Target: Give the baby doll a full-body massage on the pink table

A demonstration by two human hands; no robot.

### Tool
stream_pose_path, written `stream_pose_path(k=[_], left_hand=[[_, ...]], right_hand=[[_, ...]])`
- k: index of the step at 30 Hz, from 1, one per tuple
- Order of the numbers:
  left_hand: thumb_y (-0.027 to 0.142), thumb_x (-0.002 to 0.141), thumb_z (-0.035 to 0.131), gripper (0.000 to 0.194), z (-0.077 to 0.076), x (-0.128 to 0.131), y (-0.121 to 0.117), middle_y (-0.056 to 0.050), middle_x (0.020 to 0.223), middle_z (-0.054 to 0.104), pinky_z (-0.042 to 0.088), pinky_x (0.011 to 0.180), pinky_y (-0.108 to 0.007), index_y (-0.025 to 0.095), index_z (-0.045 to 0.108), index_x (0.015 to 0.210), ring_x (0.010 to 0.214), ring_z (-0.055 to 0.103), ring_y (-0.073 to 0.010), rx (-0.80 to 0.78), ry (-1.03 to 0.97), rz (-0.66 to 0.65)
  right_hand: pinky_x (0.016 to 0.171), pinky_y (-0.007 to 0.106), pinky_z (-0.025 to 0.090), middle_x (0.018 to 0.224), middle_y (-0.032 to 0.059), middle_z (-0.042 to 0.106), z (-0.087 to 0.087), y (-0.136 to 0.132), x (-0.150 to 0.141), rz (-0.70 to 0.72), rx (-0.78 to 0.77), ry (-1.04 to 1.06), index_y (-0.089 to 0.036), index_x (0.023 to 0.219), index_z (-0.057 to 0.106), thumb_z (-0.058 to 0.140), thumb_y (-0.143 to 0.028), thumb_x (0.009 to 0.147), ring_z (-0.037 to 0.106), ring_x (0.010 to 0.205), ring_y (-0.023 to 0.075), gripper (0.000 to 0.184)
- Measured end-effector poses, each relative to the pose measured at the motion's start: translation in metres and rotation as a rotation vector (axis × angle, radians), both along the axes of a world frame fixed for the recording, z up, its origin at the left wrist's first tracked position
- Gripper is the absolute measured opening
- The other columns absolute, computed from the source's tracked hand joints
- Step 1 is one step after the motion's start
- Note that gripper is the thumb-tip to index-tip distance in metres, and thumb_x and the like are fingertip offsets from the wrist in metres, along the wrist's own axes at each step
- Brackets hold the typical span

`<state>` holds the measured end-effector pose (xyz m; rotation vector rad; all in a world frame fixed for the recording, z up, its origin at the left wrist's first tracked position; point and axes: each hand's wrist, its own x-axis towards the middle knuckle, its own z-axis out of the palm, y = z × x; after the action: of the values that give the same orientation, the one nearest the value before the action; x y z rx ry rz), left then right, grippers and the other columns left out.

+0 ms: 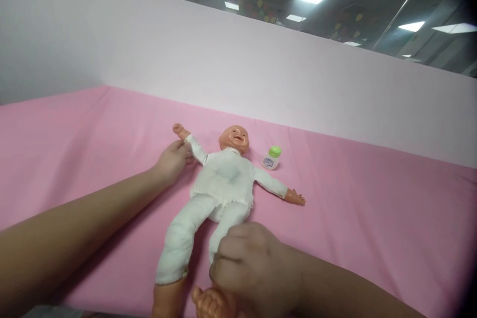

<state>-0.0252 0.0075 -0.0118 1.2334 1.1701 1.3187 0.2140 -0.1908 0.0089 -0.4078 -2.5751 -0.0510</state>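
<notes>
A baby doll [223, 179] in white clothes lies on its back on the pink sheet [372, 218], arms spread, head toward the far wall. My left hand [173, 160] is closed round the doll's outstretched arm by the white sleeve. My right hand [249, 263] is closed round the doll's lower leg just above its bare foot [208, 303]. The other leg lies free beside it. A small white bottle with a green cap [272, 158] stands on the sheet close to the doll's head.
A pale pink partition wall [261, 74] runs along the far side of the sheet. The sheet's near edge [74, 308] shows at the bottom left. Ceiling lights and glass panels appear above the wall.
</notes>
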Motion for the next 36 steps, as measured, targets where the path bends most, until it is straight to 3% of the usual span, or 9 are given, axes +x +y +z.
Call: stream_pose_path(k=[4, 8, 10, 13, 17, 21, 25, 31, 36], left_hand=[[0.045, 0.089, 0.065, 0.030, 0.001, -0.001, 0.001, -0.012, 0.098, 0.074, 0.062, 0.085, -0.046, 0.018, 0.060, 0.101, 0.091, 0.075, -0.0279, -0.025, -0.036, 0.033], [0.052, 0.096, 0.054, 0.047, 0.009, 0.006, -0.020, -0.012, 0.123, 0.070, 0.059, 0.094, -0.047, 0.021, 0.059, 0.131, 0.110, 0.070, -0.0302, 0.255, 0.382, -0.011], [0.051, 0.098, 0.052, 0.057, 0.013, 0.012, -0.033, -0.013, 0.145, 0.060, 0.052, 0.107, -0.050, 0.022, 0.050, 0.147, 0.131, 0.058, -0.0332, 0.493, 0.674, -0.109], [0.045, 0.100, 0.050, 0.063, 0.017, 0.021, -0.047, -0.015, 0.162, 0.042, 0.034, 0.123, -0.054, 0.019, 0.042, 0.157, 0.149, 0.038, -0.0354, 0.798, 1.048, -0.292], [0.040, 0.102, 0.047, 0.062, 0.017, 0.025, -0.052, -0.015, 0.166, 0.036, 0.024, 0.127, -0.055, 0.018, 0.041, 0.159, 0.152, 0.033, -0.0350, 0.940, 1.254, -0.333], [0.043, 0.102, 0.047, 0.064, 0.014, 0.024, -0.049, -0.013, 0.167, 0.034, 0.026, 0.126, -0.055, 0.021, 0.037, 0.161, 0.153, 0.032, -0.0334, 0.917, 1.228, -0.348], [0.046, 0.103, 0.044, 0.063, 0.013, 0.019, -0.043, -0.013, 0.163, 0.042, 0.032, 0.123, -0.051, 0.020, 0.040, 0.160, 0.150, 0.038, -0.0317, 0.793, 1.105, -0.278], [0.057, 0.101, 0.044, 0.050, 0.011, 0.010, -0.021, -0.007, 0.129, 0.071, 0.051, 0.103, -0.046, 0.027, 0.062, 0.137, 0.116, 0.067, -0.0297, 0.371, 0.669, -0.065], [0.058, 0.091, 0.059, 0.045, 0.000, 0.004, 0.000, -0.011, 0.100, 0.076, 0.057, 0.087, -0.045, 0.018, 0.066, 0.111, 0.095, 0.072, -0.0300, 0.098, 0.218, 0.026]], right_hand=[[0.055, 0.031, 0.039, 0.067, -0.0034, 0.052, -0.008, 0.004, -0.003, 0.050, -0.061, -0.046, -0.022, 0.078, 0.059, 0.064, -0.043, 0.075, 0.045, 0.057, 0.0133, 0.021], [0.065, 0.030, 0.050, 0.088, 0.0022, 0.069, 0.003, 0.000, 0.002, 0.050, -0.018, 0.232, -0.019, 0.095, 0.064, 0.065, -0.035, 0.083, 0.062, 0.072, 0.0139, 0.020], [0.073, 0.033, 0.054, 0.104, 0.0079, 0.071, 0.009, 0.001, 0.007, -0.033, 0.077, 0.387, -0.017, 0.105, 0.067, 0.066, -0.033, 0.086, 0.066, 0.084, 0.0172, 0.025], [0.087, 0.043, 0.057, 0.124, 0.0135, 0.068, 0.012, 0.014, 0.017, -0.235, 0.198, 0.442, -0.018, 0.121, 0.067, 0.073, -0.032, 0.086, 0.066, 0.100, 0.0245, 0.038], [0.100, 0.046, 0.055, 0.134, 0.0114, 0.067, 0.005, 0.045, 0.023, -0.482, 0.150, 0.398, -0.022, 0.130, 0.064, 0.075, -0.027, 0.089, 0.063, 0.114, 0.0268, 0.043], [0.101, 0.048, 0.055, 0.134, 0.0109, 0.067, 0.000, 0.056, 0.021, -0.532, 0.110, 0.397, -0.023, 0.132, 0.064, 0.070, -0.028, 0.093, 0.063, 0.116, 0.0270, 0.040], [0.097, 0.048, 0.057, 0.130, 0.0120, 0.068, 0.005, 0.045, 0.020, -0.450, 0.120, 0.418, -0.022, 0.129, 0.064, 0.073, -0.026, 0.089, 0.065, 0.111, 0.0271, 0.041], [0.075, 0.042, 0.058, 0.097, 0.0070, 0.074, 0.017, 0.015, 0.016, -0.124, 0.121, 0.435, -0.019, 0.115, 0.063, 0.069, -0.033, 0.080, 0.067, 0.078, 0.0211, 0.038], [0.063, 0.034, 0.049, 0.068, -0.0033, 0.054, 0.001, 0.006, 0.003, 0.068, -0.035, 0.073, -0.022, 0.084, 0.060, 0.067, -0.040, 0.075, 0.049, 0.060, 0.0144, 0.021]])
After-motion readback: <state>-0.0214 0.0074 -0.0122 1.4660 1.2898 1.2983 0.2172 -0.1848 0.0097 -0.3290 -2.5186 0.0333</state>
